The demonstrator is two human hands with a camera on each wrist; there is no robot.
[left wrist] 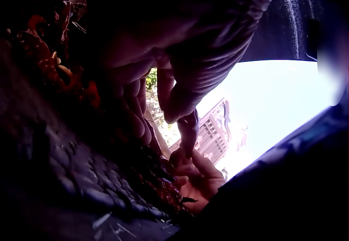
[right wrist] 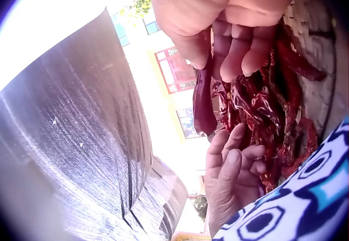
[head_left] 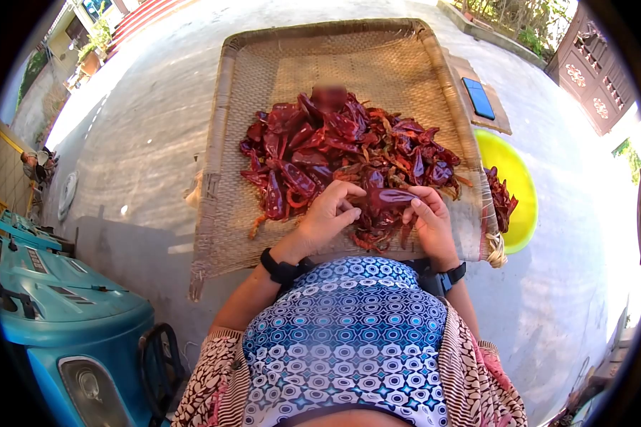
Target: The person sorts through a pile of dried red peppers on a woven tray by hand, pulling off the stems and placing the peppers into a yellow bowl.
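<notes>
My right hand pinches one end of a glossy dark red dried chili pepper between thumb and fingers. In the right wrist view the pepper hangs from those fingertips. Close by its other end is my left hand, its fingers loosely bent and the thumb apart from the index finger. Under and beyond both hands lies a heap of dried red chili peppers, some smooth and plump, others shrivelled. The left wrist view is dark, with the left hand covering much of it.
A woven tray with a raised rim carries the heap. At its right stand a bright yellow basin with more chilies and a phone on cardboard. A blue vehicle is at the left, on the concrete ground.
</notes>
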